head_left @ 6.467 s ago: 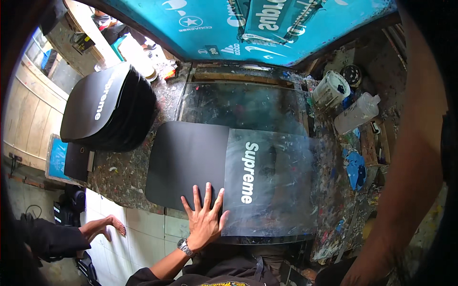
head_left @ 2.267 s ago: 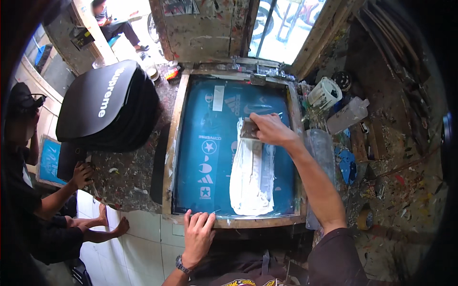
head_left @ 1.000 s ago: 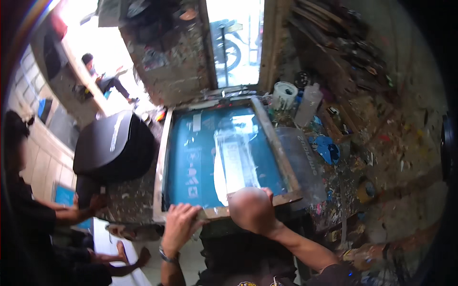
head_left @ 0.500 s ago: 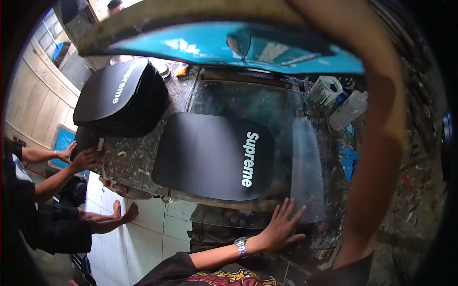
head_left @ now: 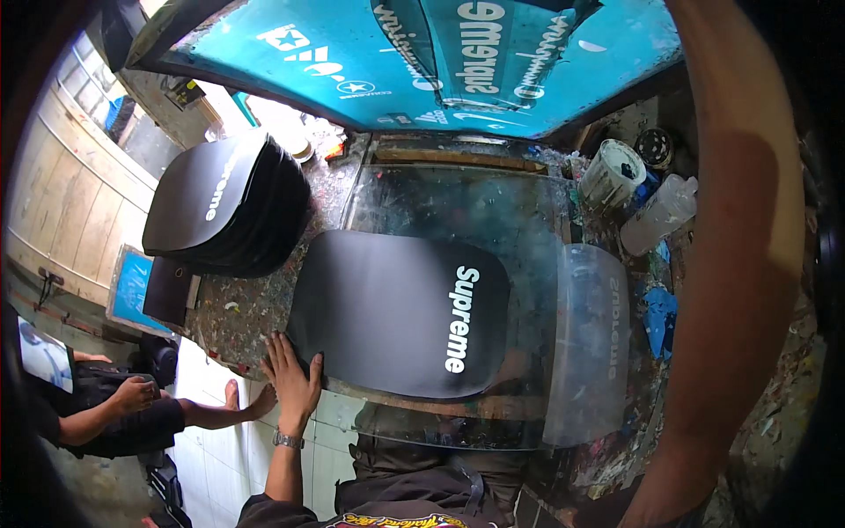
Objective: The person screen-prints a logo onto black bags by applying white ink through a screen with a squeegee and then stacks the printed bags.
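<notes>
A black rounded sheet with white lettering [head_left: 387, 312] lies flat on a glass plate [head_left: 458, 198]. My left hand [head_left: 295, 374], a metal watch on its wrist, is at the sheet's near left corner. Its fingers are stretched out and seem to touch the sheet's edge. My right forearm [head_left: 748, 220] rises along the right side and leaves the picture at the top, so the right hand is hidden. Tilted up behind the glass is a blue-green printing screen [head_left: 352, 66] with pale stencil designs.
At the left stands a stack of similar black sheets [head_left: 198, 189]. A translucent strip [head_left: 585, 352] lies at the glass's right end, near an ink-stained white tub [head_left: 612, 172], a plastic bottle [head_left: 660, 211] and a blue scrap [head_left: 660, 321]. Another person [head_left: 97, 409] sits at far left.
The printing screen has swung higher, showing more of its face. My left hand has moved left, from beside the translucent strip to the black sheet's corner. The other person's hands have left the table.
</notes>
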